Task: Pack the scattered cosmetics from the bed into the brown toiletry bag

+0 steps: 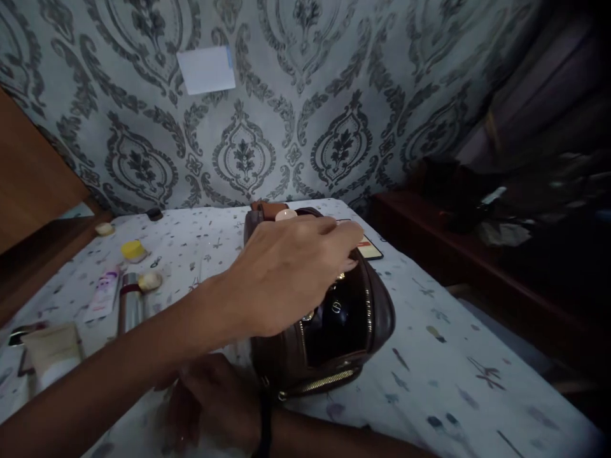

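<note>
A dark brown leather bag (341, 324) with gold zips and a glossy black front panel stands on the printed cloth. My left hand (298, 273) reaches over it from the left, its fingers bent and closed on the upper part of the bag. The fingertips are partly hidden. A pale round thing (286, 215) shows just behind that hand. Low in the picture, my right hand (210, 401), with a black band (264, 423) at the wrist, is beside the bag under my left forearm. It is dark and blurred, so its fingers do not show clearly.
Left on the cloth (420, 356) lie a white-and-purple tube (104, 292), a silver cylinder (133, 305), a beige tube (53, 350) and a yellow-lidded jar (133, 250). A phone (371, 247) lies behind the bag. Wooden furniture (38, 178) edges the left; patterned wallpaper (296, 127) is behind.
</note>
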The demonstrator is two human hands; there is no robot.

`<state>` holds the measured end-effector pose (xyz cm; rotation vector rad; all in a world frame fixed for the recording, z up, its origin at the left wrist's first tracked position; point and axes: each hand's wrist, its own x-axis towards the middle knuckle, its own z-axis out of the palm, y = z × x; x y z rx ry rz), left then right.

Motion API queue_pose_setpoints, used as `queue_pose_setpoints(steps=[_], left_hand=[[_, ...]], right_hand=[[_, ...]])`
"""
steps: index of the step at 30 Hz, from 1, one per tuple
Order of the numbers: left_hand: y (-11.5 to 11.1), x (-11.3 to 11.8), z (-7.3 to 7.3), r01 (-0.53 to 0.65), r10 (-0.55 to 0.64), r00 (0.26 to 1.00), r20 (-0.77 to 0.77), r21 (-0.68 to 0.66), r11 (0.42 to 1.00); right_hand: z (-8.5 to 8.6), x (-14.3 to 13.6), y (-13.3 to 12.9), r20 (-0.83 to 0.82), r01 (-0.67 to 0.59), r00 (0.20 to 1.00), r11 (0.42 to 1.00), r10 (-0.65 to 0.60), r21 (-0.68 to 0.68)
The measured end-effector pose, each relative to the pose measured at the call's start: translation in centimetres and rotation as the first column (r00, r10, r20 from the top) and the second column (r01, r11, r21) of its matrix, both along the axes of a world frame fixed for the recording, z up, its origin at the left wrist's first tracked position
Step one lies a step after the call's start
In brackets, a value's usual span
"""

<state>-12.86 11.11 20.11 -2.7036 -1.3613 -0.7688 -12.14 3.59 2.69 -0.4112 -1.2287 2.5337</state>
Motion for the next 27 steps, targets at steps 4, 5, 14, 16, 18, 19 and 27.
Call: queue_pose_setpoints(steps=[4, 5, 14, 16, 18, 19, 27], left_hand=[[0.5, 0.5, -0.5, 0.037, -0.033, 0.997, 0.066, -0.054, 0.998], [0.6, 0.7, -0.6, 0.042, -0.037, 0.996, 0.079, -0.068, 0.997], [0.9, 0.7, -0.9, -0.025, 0.025, 1.0, -0.003, -0.089, 0.996], [1.0, 0.7, -1.0, -0.022, 0.02, 1.0, -0.023, -0.094, 0.995], [1.1, 0.9, -1.1, -0.013, 0.006, 0.998, -0.057, -0.114, 0.993], [1.2, 1.0, -1.2, -0.011, 0.002, 0.997, -0.071, -0.126, 0.992], [1.5, 1.7, -1.3, -0.025, -0.023, 0.97, -0.24, -0.197, 0.98]], right_hand=[[-0.1, 0.1, 0.0, 0.006, 0.003, 1.0, 1.0, -0.003, 0.023], [0.0, 0.2, 0.1, 0.006, 0.001, 1.0, 1.0, -0.002, 0.029], [1.0, 0.6, 0.2, 0.04, -0.021, 0.999, 1.0, 0.02, 0.023], [0.9, 0.6, 0.2, 0.04, -0.022, 0.999, 0.999, 0.021, 0.029], [0.8, 0.6, 0.2, 0.039, -0.03, 0.999, 0.999, 0.028, 0.039], [0.7, 0.6, 0.2, 0.044, -0.033, 0.999, 0.999, 0.031, 0.038], [0.2, 0.5, -0.1, 0.072, -0.014, 0.997, 1.0, 0.013, 0.021]])
